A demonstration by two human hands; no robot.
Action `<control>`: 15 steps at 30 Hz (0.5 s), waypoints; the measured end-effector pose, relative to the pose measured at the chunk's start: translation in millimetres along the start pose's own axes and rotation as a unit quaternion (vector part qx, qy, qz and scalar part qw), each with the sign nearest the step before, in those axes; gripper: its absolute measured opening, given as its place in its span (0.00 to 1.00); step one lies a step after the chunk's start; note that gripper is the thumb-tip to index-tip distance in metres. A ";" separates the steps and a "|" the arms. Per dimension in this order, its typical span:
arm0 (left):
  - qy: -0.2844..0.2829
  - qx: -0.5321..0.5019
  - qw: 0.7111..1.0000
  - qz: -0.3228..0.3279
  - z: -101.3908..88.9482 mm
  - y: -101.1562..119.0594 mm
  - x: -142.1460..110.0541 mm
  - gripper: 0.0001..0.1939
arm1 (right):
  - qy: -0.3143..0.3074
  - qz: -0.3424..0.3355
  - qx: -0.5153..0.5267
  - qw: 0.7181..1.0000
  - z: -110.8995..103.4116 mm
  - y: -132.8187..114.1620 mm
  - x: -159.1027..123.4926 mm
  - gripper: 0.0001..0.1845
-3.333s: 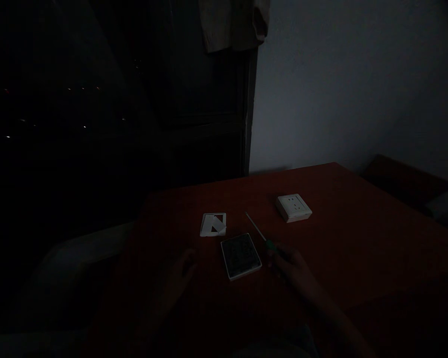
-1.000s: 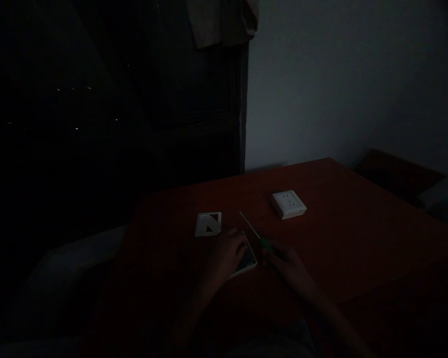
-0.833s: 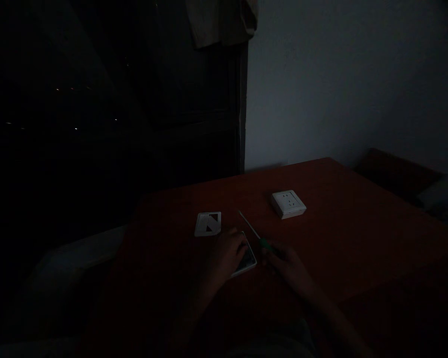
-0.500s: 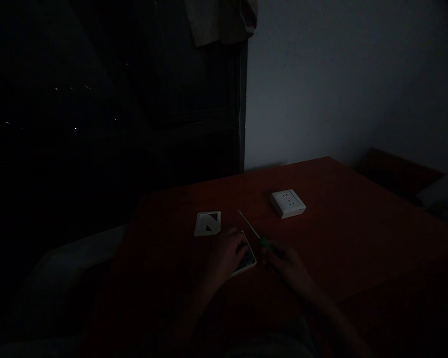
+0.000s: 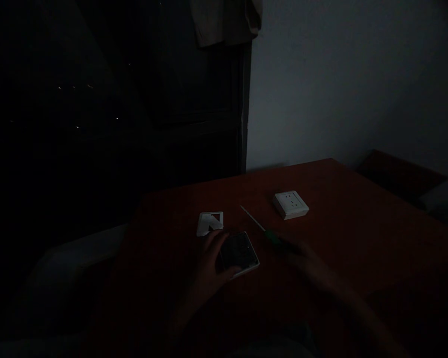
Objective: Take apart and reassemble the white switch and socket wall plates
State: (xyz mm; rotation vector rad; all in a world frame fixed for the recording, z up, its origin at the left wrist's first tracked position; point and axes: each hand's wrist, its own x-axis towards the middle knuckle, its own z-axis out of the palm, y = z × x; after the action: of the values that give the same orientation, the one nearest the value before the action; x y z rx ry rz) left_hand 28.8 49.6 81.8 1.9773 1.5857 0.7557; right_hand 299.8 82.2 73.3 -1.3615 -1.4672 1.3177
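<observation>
In the dim light my left hand [image 5: 211,266] spans the left side of a white-rimmed socket box [image 5: 254,266] with a dark inside. Its thumb lies at the near edge and its fingers at the far left corner, gripping the box on the table. To the right, my right hand [image 5: 302,253] is closed on the green handle of a screwdriver [image 5: 272,236]. The thin shaft points away to the upper left, beyond the box. A white cover frame [image 5: 205,223] with a pale piece across its opening lies just past my left fingertips.
A white wall socket [image 5: 291,204] on its box sits farther back on the reddish-brown table [image 5: 332,219]. Behind are a pale wall [image 5: 321,89] and a dark window [image 5: 97,109] with small lights. Cloth [image 5: 226,22] hangs at the top.
My left hand has moved left from over the box to its left side, uncovering the dark inside. My right hand has shifted slightly right and away with the screwdriver.
</observation>
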 end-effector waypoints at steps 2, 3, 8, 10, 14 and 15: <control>-0.016 -0.018 1.000 -0.005 4.0 -4.6 -4.7 0.38 | -0.011 -0.070 -0.081 0.994 -14.8 -21.3 3.8 0.23; -0.020 -0.026 0.999 -0.006 6.0 -6.5 -6.1 0.39 | -0.024 -0.103 -0.121 0.987 -21.6 -33.7 6.0 0.22; -0.020 -0.053 0.998 -0.007 10.9 -11.2 -7.9 0.35 | -0.005 -0.189 -0.262 0.946 -43.4 -88.0 14.7 0.17; -0.016 -0.054 0.998 -0.008 11.3 -11.3 -7.9 0.34 | 0.022 -0.217 -0.249 0.944 -45.1 -101.3 16.6 0.16; -0.007 -0.048 0.999 -0.012 13.3 -12.8 -8.3 0.35 | 0.057 -0.261 -0.235 0.934 -37.7 -117.2 20.3 0.14; -0.007 -0.047 0.999 -0.011 13.9 -13.5 -8.3 0.35 | 0.055 -0.269 -0.242 0.931 -34.5 -119.5 21.3 0.13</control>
State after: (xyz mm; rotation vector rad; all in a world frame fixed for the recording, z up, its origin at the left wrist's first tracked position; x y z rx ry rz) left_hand 27.4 43.7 61.6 1.8908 1.5342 0.7918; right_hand 301.6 120.0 193.7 -1.1628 -1.9839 0.5399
